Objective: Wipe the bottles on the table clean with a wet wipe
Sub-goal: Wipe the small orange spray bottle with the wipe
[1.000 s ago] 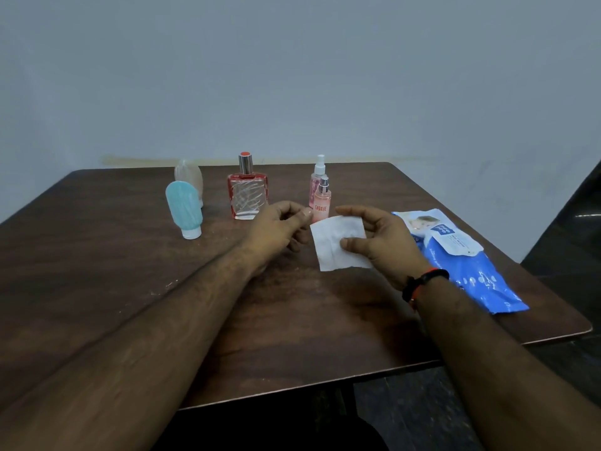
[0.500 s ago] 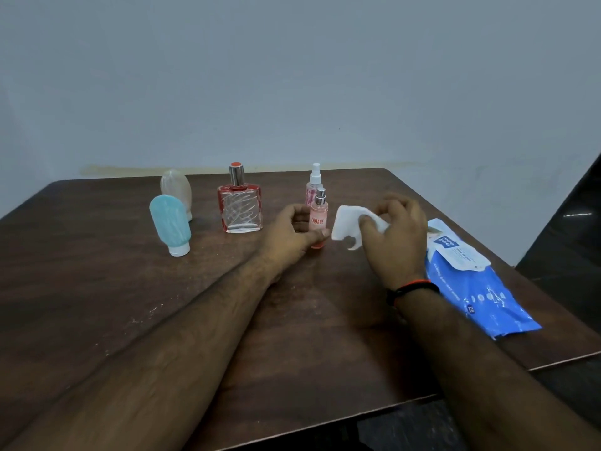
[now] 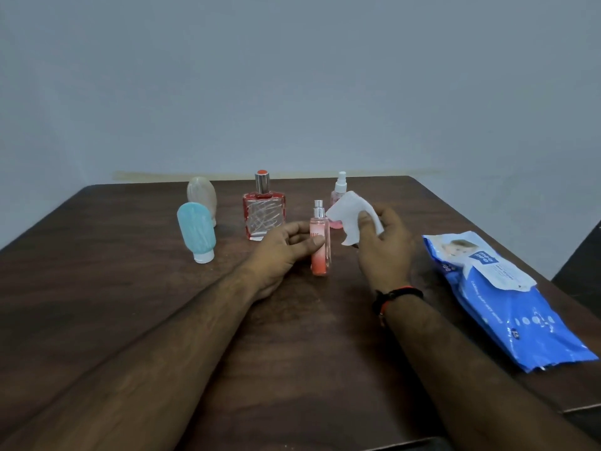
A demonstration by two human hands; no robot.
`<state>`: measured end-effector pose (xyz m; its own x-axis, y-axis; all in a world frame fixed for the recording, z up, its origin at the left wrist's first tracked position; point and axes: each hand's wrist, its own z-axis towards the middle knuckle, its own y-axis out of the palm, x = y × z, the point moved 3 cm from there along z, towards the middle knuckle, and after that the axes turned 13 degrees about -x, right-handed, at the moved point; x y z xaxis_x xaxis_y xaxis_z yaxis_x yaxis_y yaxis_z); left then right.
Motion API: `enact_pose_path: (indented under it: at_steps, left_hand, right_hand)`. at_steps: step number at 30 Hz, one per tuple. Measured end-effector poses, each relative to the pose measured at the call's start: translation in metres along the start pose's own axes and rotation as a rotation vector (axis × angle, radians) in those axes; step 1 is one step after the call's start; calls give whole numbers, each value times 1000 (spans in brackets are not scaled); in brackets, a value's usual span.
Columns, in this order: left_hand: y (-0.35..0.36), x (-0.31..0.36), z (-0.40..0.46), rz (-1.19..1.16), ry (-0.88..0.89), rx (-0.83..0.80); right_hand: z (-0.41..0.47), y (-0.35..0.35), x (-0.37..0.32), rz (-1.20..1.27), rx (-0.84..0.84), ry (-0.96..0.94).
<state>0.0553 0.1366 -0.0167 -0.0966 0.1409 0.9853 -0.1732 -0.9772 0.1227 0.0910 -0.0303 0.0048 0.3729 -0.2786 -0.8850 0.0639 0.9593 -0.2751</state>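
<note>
Five bottles show on the dark wooden table [image 3: 130, 304]. The left hand [image 3: 286, 252] curls its thumb and fingers round the slim pink spray bottle [image 3: 320, 245], upright near the table's middle; whether its base touches the wood I cannot tell. Just at its 2 o'clock, the right hand [image 3: 380, 249] pinches a crumpled white wet wipe [image 3: 353, 216] under the thumb, close to the bottle's silver cap but apart from it. Behind the wipe, at 12 o'clock, stands a small pink pump bottle [image 3: 340, 190], partly hidden. At 10 o'clock from the held bottle stands a square red perfume bottle [image 3: 264, 211]; farther toward 9 o'clock, a blue squeeze bottle [image 3: 196, 232] stands on its cap, a pale one [image 3: 202, 195] behind it. A blue wipes pack [image 3: 507, 304] lies at 3 o'clock, well apart.
</note>
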Motion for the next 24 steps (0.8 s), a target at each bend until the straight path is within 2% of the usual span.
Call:
enact_pose_path:
  at_steps: [3, 8, 11, 18, 24]
  left_hand:
    - [0, 1, -5, -45, 5, -41]
    - [0, -1, -5, -133, 49, -34]
    - [-3, -1, -6, -176, 56, -34]
    - [-9, -2, -3, -270, 86, -22]
    - [-13, -4, -3, -289, 130, -4]
  right_hand:
    - [-10, 13, -6, -12, -69, -97]
    - [-22, 32, -7, -20, -292, -300]
    - [-26, 37, -7, -36, -344, -395]
    - [-26, 39, -5, -112, -336, -528]
    - [-28, 32, -6, -181, -212, -607]
